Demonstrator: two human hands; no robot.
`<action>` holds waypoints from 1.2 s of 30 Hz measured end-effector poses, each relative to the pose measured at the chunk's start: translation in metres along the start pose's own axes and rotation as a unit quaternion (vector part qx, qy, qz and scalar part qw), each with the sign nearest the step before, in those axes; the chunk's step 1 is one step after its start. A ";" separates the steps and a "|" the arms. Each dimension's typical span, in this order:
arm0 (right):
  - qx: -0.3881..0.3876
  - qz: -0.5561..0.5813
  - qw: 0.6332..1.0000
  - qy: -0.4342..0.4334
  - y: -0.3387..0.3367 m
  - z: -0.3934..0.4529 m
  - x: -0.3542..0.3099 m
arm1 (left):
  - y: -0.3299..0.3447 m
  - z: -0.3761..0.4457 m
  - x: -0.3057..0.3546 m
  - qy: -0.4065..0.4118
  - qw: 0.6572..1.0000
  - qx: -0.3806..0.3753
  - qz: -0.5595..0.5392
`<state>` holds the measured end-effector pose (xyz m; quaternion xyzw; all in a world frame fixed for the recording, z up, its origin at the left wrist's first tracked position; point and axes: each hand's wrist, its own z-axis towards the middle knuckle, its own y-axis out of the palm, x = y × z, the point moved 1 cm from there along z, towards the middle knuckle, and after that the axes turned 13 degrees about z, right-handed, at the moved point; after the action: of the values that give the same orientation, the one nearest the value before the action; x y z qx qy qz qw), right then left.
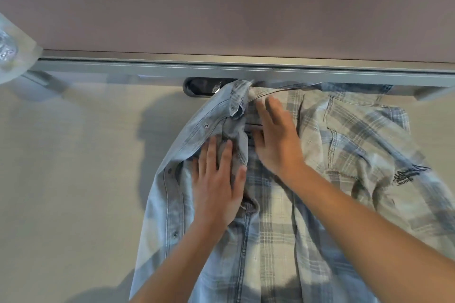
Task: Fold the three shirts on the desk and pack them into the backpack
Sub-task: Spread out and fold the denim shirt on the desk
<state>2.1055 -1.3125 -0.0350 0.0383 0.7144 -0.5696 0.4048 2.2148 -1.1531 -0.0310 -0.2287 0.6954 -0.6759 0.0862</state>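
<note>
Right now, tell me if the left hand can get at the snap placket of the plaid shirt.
Probably yes: the left hand lies flat on the plaid shirt, with the snap placket just beside it, uncovered.

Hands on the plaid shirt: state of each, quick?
Left hand: open, fingers straight, pressing flat on the plaid shirt near its denim-lined front edge.
Right hand: open, fingers extended, resting flat just below the collar.

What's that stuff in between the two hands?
In the head view, a bunched fold of the plaid shirt lies between the left hand and the right hand; both hands press flat on the cloth.
</note>
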 end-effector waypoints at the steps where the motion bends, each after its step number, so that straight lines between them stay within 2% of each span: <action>1: 0.011 0.016 1.000 -0.004 0.000 -0.020 -0.001 | 0.000 -0.002 -0.002 -0.008 1.000 0.011 -0.004; 4: 0.033 0.065 0.997 -0.019 0.004 -0.075 -0.015 | 0.001 -0.012 -0.007 -0.010 1.000 0.008 -0.004; 6: 0.017 0.092 0.995 -0.028 0.012 -0.101 -0.028 | 0.002 -0.024 -0.013 -0.007 1.000 0.005 0.002; 10: -0.020 0.025 0.999 -0.010 0.028 -0.132 -0.031 | 0.008 -0.057 -0.036 -0.054 0.998 -0.025 0.008; 13: -0.035 -0.028 0.999 0.010 0.038 -0.151 -0.034 | 0.015 -0.082 -0.060 -0.033 0.996 -0.028 0.078; 19: -0.064 -0.077 0.995 0.027 0.070 -0.180 -0.066 | 0.018 -0.117 -0.099 -0.042 0.993 -0.023 0.108; 23: -0.011 0.074 0.997 0.009 0.055 -0.174 -0.084 | 0.012 -0.121 -0.117 -0.043 0.992 -0.024 0.116; 24: 0.022 0.092 0.995 -0.013 0.040 -0.168 -0.088 | 0.012 -0.119 -0.122 -0.037 0.992 -0.021 0.119; 26: 0.082 0.057 0.994 -0.041 0.009 -0.154 -0.084 | 0.010 -0.112 -0.132 -0.022 0.991 -0.021 0.132; 28: 0.092 -0.011 0.996 0.003 -0.015 -0.141 -0.062 | 0.008 -0.100 -0.143 -0.004 0.990 -0.029 0.139; 32: -0.016 -0.101 0.979 0.178 -0.006 -0.153 -0.018 | -0.004 -0.060 -0.156 0.023 0.987 -0.085 0.138; 34: -0.037 -0.108 0.974 0.196 0.008 -0.165 -0.016 | -0.015 -0.050 -0.141 -0.003 0.989 -0.124 0.084; 36: -0.037 -0.095 0.974 0.201 0.016 -0.171 -0.023 | -0.030 -0.054 -0.110 -0.017 0.995 -0.094 0.016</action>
<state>2.0372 -1.1531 -0.0293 0.0686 0.8017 -0.5597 0.1980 2.2943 -1.0565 -0.0186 -0.2359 0.7580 -0.6018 0.0872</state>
